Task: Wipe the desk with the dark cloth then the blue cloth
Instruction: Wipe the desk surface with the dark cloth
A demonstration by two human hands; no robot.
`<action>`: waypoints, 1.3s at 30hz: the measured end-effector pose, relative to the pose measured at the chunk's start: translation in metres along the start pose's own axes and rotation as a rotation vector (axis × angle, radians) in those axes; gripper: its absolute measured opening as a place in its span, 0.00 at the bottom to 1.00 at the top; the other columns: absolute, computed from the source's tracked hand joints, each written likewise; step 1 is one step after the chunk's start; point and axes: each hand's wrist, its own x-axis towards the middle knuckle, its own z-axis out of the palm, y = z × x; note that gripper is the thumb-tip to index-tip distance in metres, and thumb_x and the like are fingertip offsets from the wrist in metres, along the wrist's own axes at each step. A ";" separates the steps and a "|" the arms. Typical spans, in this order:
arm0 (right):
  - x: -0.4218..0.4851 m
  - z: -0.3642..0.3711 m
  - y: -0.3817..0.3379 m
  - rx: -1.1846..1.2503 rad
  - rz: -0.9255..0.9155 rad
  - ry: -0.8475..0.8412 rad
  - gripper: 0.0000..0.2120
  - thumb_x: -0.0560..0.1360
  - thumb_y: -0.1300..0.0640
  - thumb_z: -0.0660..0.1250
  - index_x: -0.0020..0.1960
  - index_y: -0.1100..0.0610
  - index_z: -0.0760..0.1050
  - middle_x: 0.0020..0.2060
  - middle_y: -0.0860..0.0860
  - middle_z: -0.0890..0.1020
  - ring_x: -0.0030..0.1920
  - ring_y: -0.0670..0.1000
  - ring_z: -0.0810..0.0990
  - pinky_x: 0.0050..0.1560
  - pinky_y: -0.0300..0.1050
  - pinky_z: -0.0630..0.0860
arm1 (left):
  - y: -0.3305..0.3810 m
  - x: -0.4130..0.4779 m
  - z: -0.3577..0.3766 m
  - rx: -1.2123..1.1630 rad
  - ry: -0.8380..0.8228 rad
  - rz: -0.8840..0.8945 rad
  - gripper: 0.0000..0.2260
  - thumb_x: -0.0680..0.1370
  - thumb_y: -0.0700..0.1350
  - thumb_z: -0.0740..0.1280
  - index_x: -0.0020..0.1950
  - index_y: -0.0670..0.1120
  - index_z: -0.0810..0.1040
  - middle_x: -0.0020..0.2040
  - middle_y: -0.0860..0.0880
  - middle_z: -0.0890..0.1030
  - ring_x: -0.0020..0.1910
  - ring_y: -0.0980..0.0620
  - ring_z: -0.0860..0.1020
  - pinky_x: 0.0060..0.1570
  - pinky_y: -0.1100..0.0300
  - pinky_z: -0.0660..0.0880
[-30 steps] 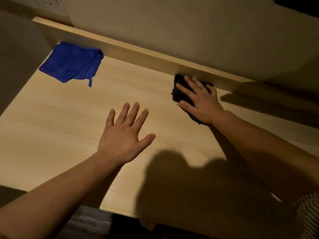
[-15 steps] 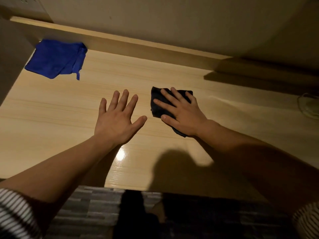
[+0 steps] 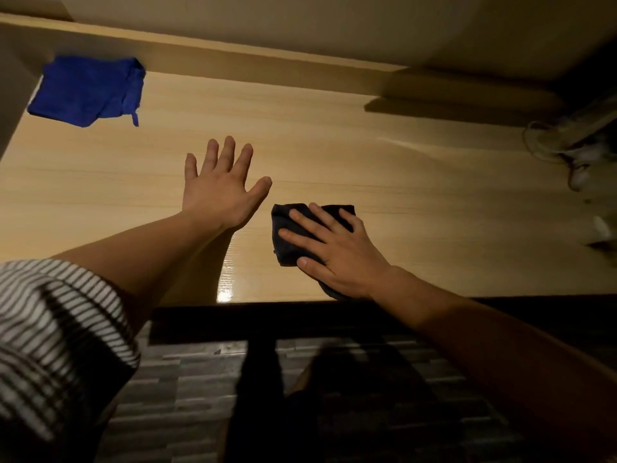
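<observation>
My right hand (image 3: 337,252) lies flat on the dark cloth (image 3: 287,225), pressing it onto the light wooden desk (image 3: 367,182) close to the front edge. The cloth shows past my fingers on the left and under my wrist. My left hand (image 3: 222,188) rests flat on the desk just left of the cloth, fingers spread, holding nothing. The blue cloth (image 3: 85,90) lies crumpled in the far left corner of the desk, well away from both hands.
A raised wooden ledge (image 3: 267,66) runs along the back of the desk under the wall. Pale cables and small objects (image 3: 574,152) lie at the far right. A side panel (image 3: 10,95) closes the desk's left end. Grey plank floor (image 3: 187,379) lies below the front edge.
My right hand has dragged the dark cloth from the back ledge toward me, down to the front edge. The left hand has stayed spread on the desk.
</observation>
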 end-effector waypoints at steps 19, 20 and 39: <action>-0.049 -0.041 -0.024 0.668 0.115 0.129 0.16 0.85 0.52 0.58 0.68 0.54 0.77 0.58 0.49 0.80 0.60 0.51 0.76 0.61 0.59 0.72 | 0.073 -0.017 0.014 -0.117 0.014 0.111 0.35 0.83 0.69 0.40 0.87 0.56 0.46 0.88 0.48 0.43 0.86 0.46 0.39 0.81 0.36 0.39; -0.043 -0.051 -0.013 0.690 0.127 0.167 0.15 0.85 0.53 0.59 0.68 0.56 0.77 0.57 0.50 0.80 0.59 0.53 0.77 0.61 0.59 0.73 | 0.075 -0.017 0.017 -0.099 0.015 0.091 0.35 0.83 0.70 0.39 0.87 0.56 0.45 0.88 0.48 0.43 0.86 0.45 0.39 0.82 0.36 0.39; 0.163 -0.076 0.229 0.045 0.098 0.050 0.27 0.82 0.31 0.44 0.80 0.33 0.54 0.82 0.41 0.57 0.77 0.59 0.63 0.64 0.63 0.64 | 0.082 -0.015 0.026 0.004 0.057 -0.002 0.34 0.83 0.71 0.42 0.87 0.61 0.43 0.87 0.54 0.42 0.85 0.51 0.37 0.83 0.41 0.40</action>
